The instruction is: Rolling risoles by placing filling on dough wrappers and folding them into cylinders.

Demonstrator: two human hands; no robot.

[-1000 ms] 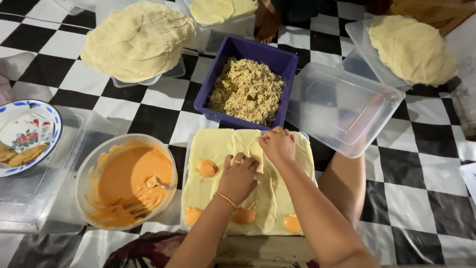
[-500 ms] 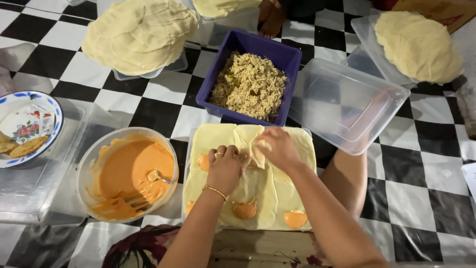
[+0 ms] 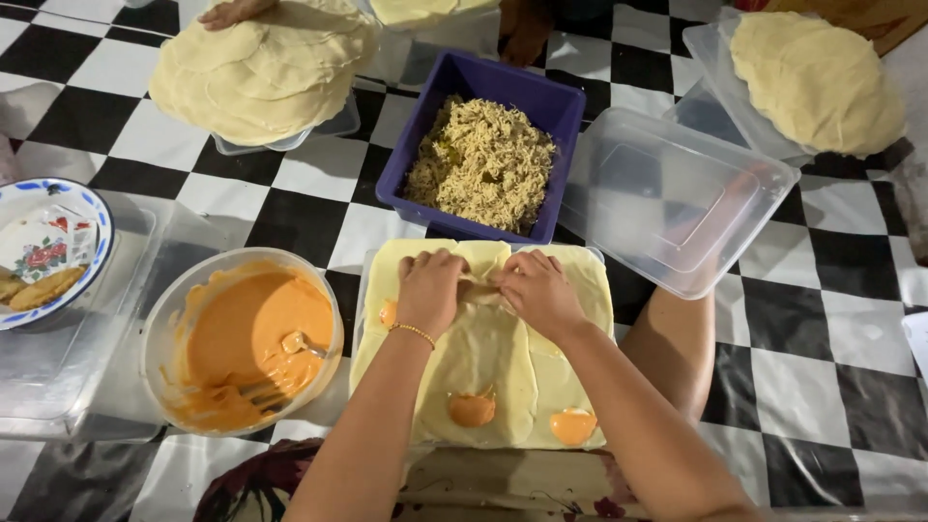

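— Far left?
— Blue-rimmed floral plate (image 3: 43, 246) with fried pieces, resting on a clear lid. Just right of it, a clear bowl of orange sauce (image 3: 242, 338) with a fork sunk in.

— Centre?
— Pale dough sheets (image 3: 483, 358) spread on a clear tray, lying lengthwise from the body toward the purple tub of shredded filling (image 3: 483, 159). Two orange sauce dabs (image 3: 522, 418) on the near edge, a third partly hidden under the wrist.

— Hands?
— Left hand (image 3: 430, 290), gold bracelet at the wrist, fingers curled down over the far end of the top sheet. Right hand (image 3: 541, 290) close beside it, fingertips pinching the same folded edge (image 3: 480, 285). Both gripping dough, neither loose. Fold straight between the two, equally near each; roll axis running side to side, across the sheet's length.

— Anything inside the fold?
— Hard to say, covered by fingers.

— Right side?
— Empty clear container (image 3: 677, 198), tilted, touching the purple tub. Beyond it, a mound of dough rounds (image 3: 817, 82) on another lid. Top left, a second mound (image 3: 256, 68) with another person's hand (image 3: 232, 12) on it.
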